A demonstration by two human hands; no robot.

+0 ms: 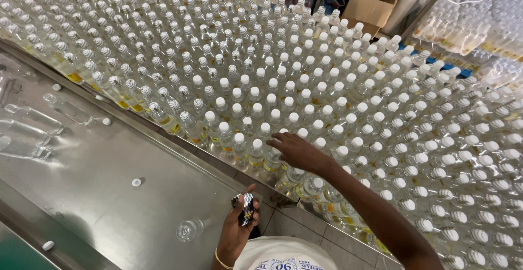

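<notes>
Low in the frame, left hand [238, 227] fingers curl around a small dark patterned object — right hand [298, 152] rests spread on white-capped clear plastic bottles [256, 153] beside the steel bench [109, 172].

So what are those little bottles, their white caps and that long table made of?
Bottles: clear, glossy, likely plastic, since the liquid shows through. Caps: opaque white, ribbed, probably plastic. Table: looks like brushed stainless steel, grey with dull reflections and a folded rim.
</notes>
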